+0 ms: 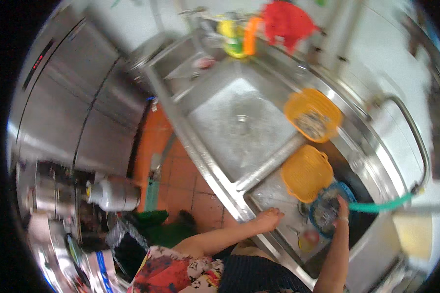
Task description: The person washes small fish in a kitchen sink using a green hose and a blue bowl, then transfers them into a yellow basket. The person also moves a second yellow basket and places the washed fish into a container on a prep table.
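My right hand [343, 208] is at the right rim of a blue plastic basket [314, 212] in the right sink basin, holding the end of a green hose [381, 206]. Dark, wet contents, too blurred to name, lie in the blue basket. Over the basin's front edge hovers my left hand [271, 219], with nothing seen in it. An orange plastic basket [306, 174] rests beside the blue one. Another orange basket [312, 96], holding small greyish pieces, stands at the back, by the divider between basins.
A large steel basin [220, 128] with a drain lies to the left. Behind it stand a yellow-green bottle [234, 40], an orange item [250, 36] and a red cloth [288, 23]. A steel refrigerator [73, 99] and a grey gas cylinder [119, 196] are at the left.
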{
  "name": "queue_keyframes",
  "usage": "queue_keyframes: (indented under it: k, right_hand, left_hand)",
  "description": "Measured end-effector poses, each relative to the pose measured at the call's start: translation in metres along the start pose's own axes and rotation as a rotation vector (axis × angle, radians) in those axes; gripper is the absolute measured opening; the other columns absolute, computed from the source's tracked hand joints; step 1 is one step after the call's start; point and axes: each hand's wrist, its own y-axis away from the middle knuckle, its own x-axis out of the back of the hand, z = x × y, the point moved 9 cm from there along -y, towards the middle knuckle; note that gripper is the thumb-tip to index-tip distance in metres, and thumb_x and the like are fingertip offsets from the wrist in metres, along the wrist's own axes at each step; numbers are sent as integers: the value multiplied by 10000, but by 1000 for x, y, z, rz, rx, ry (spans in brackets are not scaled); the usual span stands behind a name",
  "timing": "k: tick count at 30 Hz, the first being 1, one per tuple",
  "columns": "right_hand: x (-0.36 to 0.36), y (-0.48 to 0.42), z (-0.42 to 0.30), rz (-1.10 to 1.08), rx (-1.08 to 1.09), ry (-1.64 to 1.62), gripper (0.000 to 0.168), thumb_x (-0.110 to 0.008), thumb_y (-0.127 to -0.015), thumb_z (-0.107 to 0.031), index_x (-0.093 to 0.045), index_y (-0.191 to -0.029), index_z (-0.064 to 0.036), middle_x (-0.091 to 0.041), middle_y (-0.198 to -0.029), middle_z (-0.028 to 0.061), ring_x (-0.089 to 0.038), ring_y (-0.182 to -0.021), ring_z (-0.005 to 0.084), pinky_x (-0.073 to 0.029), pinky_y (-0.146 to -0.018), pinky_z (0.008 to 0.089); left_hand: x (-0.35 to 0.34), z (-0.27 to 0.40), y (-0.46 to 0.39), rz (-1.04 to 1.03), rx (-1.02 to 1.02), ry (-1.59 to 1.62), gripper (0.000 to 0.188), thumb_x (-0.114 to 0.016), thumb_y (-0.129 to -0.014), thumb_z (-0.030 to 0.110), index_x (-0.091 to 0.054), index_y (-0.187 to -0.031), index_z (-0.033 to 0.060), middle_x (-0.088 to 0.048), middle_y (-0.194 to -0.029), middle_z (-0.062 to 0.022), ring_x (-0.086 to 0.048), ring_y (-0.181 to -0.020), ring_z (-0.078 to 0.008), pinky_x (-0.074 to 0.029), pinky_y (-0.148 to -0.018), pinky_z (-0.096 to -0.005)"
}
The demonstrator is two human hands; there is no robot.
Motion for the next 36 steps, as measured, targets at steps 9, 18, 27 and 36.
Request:
queue_keyframes:
  k: [9,18,27,36]
  right_hand:
    - [58,-54,49,-51,-82,-152,600,-523,-767,-487,-474,-1200,-75,-484,-1218,107,-454,-1100,304,-383,-899,444]
    - [20,-57,68,155,278,935,585,-529,-783,-463,-451,-1226,-87,-472,-1230,127,-458,-1108,267,-381,-909,410]
    - [-4,-59,70,155,411,1308,575,-535,-800,-438,-428,-1251,-100,-460,-1243,148,-461,-1116,230,-378,-920,377]
    - [-4,-60,68,149,440,1402,568,-542,-816,-413,-405,-1277,-112,-448,-1255,168,-464,-1124,193,-375,-931,343]
  left_hand:
    - [67,-34,63,372,-26,-242,191,-549,-769,214,-587,-865,53,-530,-785,-87,-506,-863,-260,-332,-918,-392]
    - [69,-17,81,643,-135,-304,224,-524,-789,277,-547,-732,62,-515,-720,-87,-510,-793,-250,-307,-952,-396]
    - [65,-23,77,613,-87,-305,219,-555,-750,269,-560,-680,62,-529,-713,-102,-524,-793,-269,-315,-957,-402]
    - [61,-25,74,580,-56,-345,244,-546,-742,284,-585,-668,55,-552,-737,-110,-527,-807,-269,-311,-942,-400]
